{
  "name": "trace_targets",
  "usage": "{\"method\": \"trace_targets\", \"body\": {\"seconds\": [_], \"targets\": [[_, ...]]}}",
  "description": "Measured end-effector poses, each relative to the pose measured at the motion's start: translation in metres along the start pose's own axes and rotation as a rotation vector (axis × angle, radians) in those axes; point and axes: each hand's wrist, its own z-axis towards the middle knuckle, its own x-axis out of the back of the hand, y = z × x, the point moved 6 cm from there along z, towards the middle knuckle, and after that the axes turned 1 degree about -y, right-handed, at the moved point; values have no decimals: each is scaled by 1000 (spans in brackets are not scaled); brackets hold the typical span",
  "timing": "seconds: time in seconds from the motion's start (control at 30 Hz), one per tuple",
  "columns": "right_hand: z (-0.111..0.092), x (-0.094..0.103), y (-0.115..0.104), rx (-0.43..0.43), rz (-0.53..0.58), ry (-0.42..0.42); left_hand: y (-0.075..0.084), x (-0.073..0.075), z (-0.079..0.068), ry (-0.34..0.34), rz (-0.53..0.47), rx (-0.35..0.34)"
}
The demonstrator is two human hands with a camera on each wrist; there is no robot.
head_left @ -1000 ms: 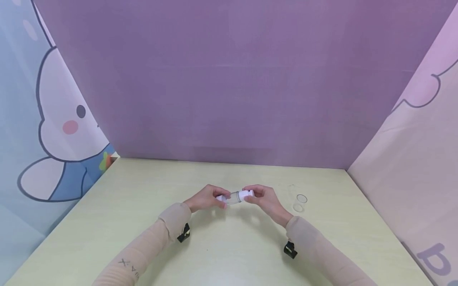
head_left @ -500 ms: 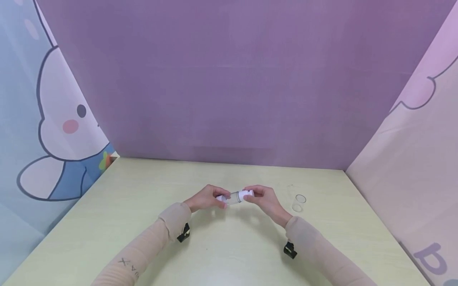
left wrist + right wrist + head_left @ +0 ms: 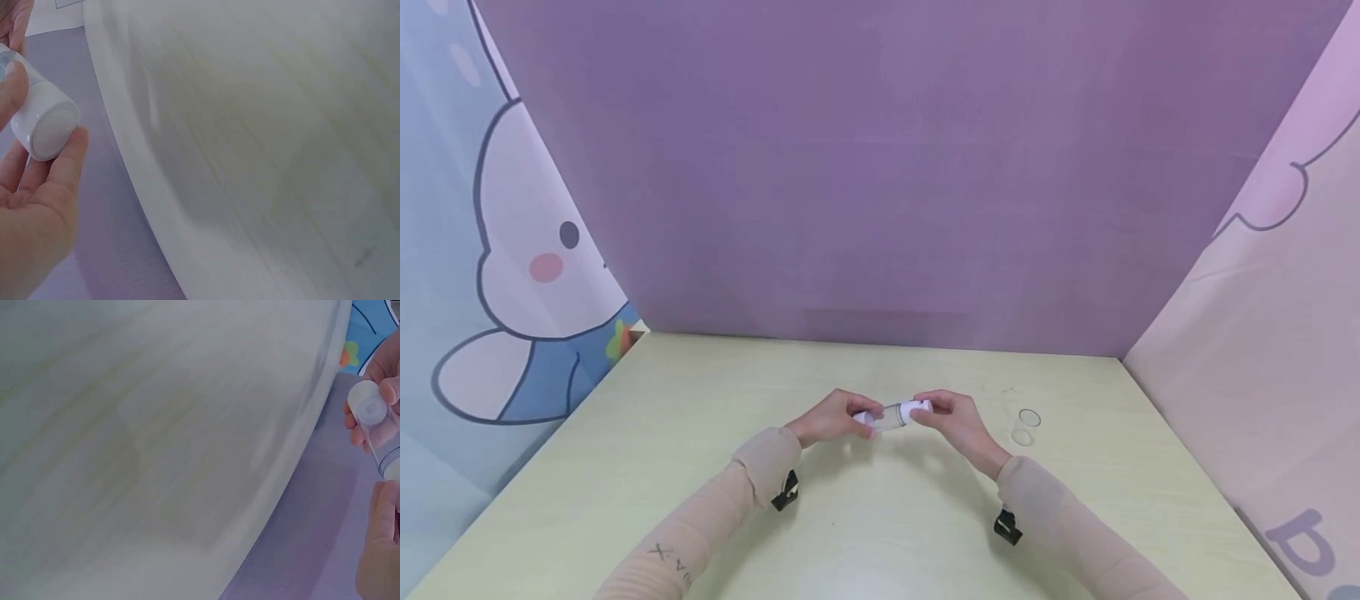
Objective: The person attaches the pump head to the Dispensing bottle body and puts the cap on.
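Note:
A small clear bottle with white ends (image 3: 891,416) is held sideways between the two hands, over the middle of the table. My left hand (image 3: 833,414) grips its left white end, thumb and fingers on opposite sides. The other white end, next to a dark ring, is pinched by my right hand (image 3: 958,425). In the left wrist view, the round white end (image 3: 47,122) faces the camera above the left fingers (image 3: 65,165). The right wrist view shows a white disc (image 3: 371,407) inside the clear wall, with the right fingers (image 3: 382,515) at the opposite end.
A clear open cylinder with a dark rim (image 3: 1026,427) lies on the pale table (image 3: 880,517), right of the right hand. Small, faint marks show behind it. A purple panel (image 3: 880,183) closes off the back, with printed cloths (image 3: 527,250) at the sides.
Both hands keep their hold on the bottle, almost still. The clear cylinder appears slightly farther left as the head view shifts a little.

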Motion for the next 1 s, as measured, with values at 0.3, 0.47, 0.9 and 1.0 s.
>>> {"method": "trace_targets", "body": {"seconds": [0.3,0.47,0.9,1.0], "targets": [[-1,0,-1,2,21,5,1,1,0,10,8,9],[0,0,1,3,28,3,0,0,2,4,9,4],[3,0,4,-16,46,4,0,1,3,-2,9,-1],[2,0,2,-13,42,4,0,1,2,-2,3,-2]]}}
